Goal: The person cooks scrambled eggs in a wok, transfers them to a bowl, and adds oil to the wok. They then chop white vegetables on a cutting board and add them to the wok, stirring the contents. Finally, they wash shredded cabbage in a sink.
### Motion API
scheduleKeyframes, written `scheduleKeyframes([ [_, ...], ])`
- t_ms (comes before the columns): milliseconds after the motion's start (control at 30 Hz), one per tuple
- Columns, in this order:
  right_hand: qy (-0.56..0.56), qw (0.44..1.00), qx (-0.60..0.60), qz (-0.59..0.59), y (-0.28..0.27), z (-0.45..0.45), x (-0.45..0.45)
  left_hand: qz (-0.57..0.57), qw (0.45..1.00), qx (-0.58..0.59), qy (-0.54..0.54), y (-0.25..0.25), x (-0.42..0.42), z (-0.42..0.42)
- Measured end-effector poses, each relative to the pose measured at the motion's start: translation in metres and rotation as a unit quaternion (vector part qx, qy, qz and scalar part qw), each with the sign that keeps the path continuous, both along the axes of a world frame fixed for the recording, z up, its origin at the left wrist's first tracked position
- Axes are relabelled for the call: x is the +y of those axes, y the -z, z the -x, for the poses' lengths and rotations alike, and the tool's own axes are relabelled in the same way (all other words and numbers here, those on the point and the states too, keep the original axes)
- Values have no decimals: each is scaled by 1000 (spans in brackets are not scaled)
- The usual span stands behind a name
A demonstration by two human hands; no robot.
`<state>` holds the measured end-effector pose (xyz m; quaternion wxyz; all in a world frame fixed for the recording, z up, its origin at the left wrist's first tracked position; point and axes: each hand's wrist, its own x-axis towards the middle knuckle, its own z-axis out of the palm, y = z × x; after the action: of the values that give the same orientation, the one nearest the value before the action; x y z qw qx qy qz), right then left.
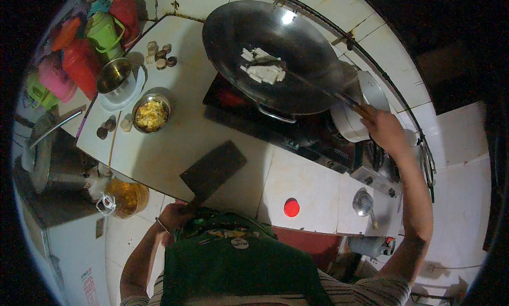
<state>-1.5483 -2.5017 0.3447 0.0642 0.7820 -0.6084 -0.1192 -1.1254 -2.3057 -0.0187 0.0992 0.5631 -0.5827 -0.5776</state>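
Observation:
A large dark wok (310, 47) sits over the stove, with white strips of food (264, 73) in its bottom. My right hand (385, 132) grips the handle of a wok spatula (304, 81), whose blade lies among the strips. Low in front of my body, my left hand (177, 217) is closed around the handle of a cleaver (214, 167). The cleaver's broad dark blade points away from me over the counter. Beyond it stands a metal bowl of yellow cooked food (152, 116), apparently egg.
The black gas stove (294, 141) has a light metal pot (346, 117) right of the wok. A skimmer (362, 202) and a red lid (292, 207) lie on the counter's near right. A metal pot (117, 81) on a plate, small round items (161, 57) and several thermos flasks (105, 31) are left.

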Motion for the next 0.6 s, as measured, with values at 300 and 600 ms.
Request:
scheduleKeyframes([
  [300, 62, 993, 80, -58, -90, 4, 39, 13, 993, -28, 111, 19, -31, -23],
  [600, 1, 1000, -12, -27, -20, -2, 14, 181, 975, -77, 105, 63, -33, -33],
])
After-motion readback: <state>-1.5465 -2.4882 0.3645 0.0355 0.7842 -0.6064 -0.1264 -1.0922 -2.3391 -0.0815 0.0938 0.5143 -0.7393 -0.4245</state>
